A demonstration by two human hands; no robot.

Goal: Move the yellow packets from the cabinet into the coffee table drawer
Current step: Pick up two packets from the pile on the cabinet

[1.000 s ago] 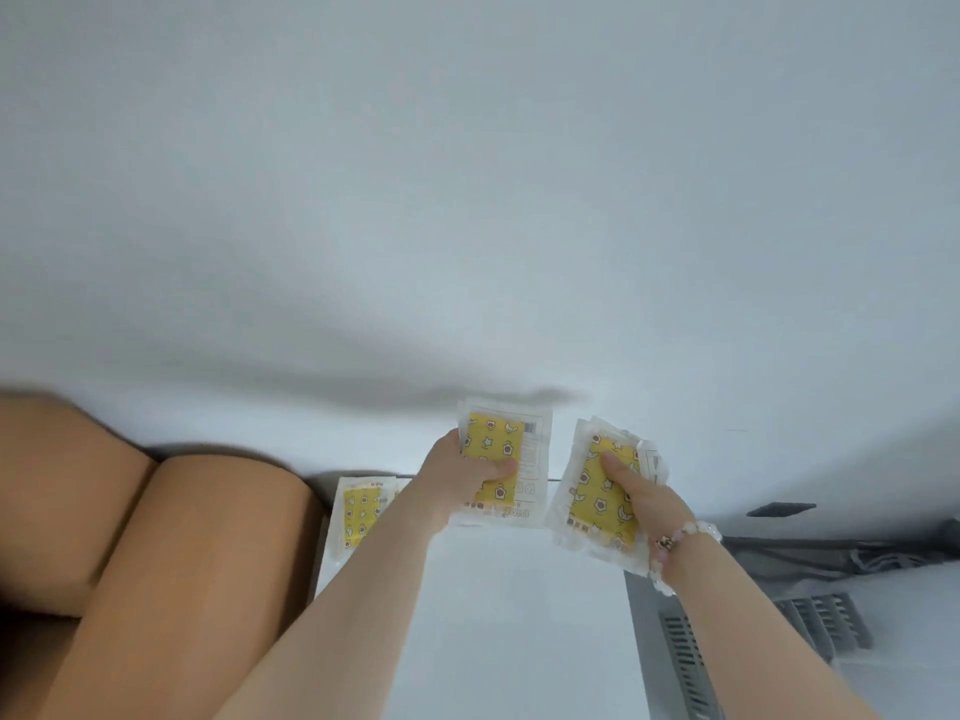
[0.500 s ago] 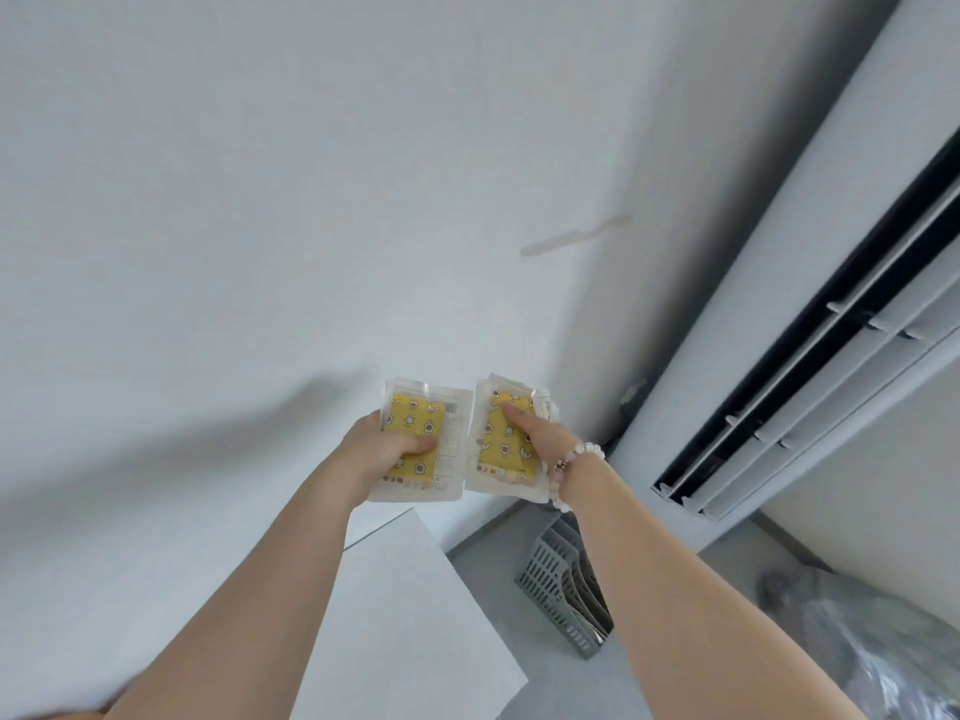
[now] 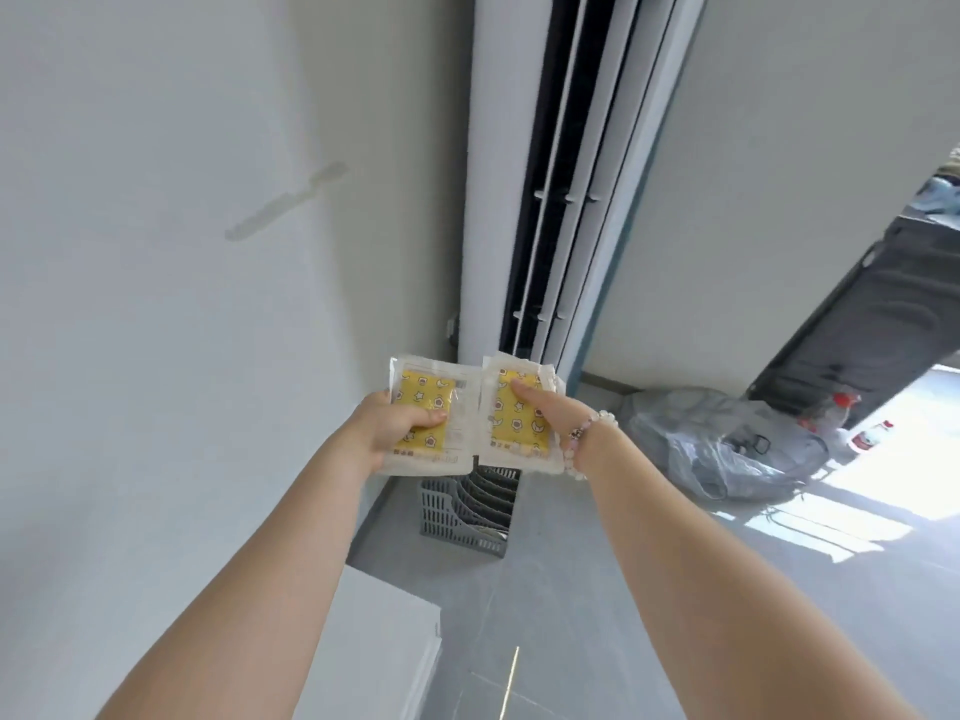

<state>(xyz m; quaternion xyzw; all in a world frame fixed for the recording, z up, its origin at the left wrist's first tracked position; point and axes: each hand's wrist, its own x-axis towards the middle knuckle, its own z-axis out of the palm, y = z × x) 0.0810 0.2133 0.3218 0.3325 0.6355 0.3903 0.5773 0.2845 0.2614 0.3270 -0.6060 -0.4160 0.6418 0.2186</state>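
White wall (image 3: pixel 156 304) fills everything left of & above the hands. Tall white AC unit (image 3: pixel 550 174) w/ dark vent slats stands straight beyond both hands. Grey floor (image 3: pixel 597 589) runs under the arms. White cabinet top (image 3: pixel 374 641) sits below the left forearm, near the pic's bottom edge. Clear plastic bag (image 3: pixel 711 439), crumpled, lies on the floor right of the right hand. Grey slotted basket (image 3: pixel 467 511) is on the floor just under both hands, at the AC's foot.

Left hand (image 3: pixel 395 428) closed round a left packet (image 3: pixel 426 413): thumb across its yellow front, fingers behind, so packet is pinched, held up in the air. Right hand (image 3: pixel 545 413) closed on a right packet (image 3: pixel 519 413), thumb pressed on the front near the top; looks like more than 1 packet stacked there, can't tell how many. Beaded bracelet (image 3: pixel 582 433) on the right wrist. The 2 packets' inner edges touch btwn the hands. Both are clear wrappers w/ yellow patterned inserts, upright, facing the camera.
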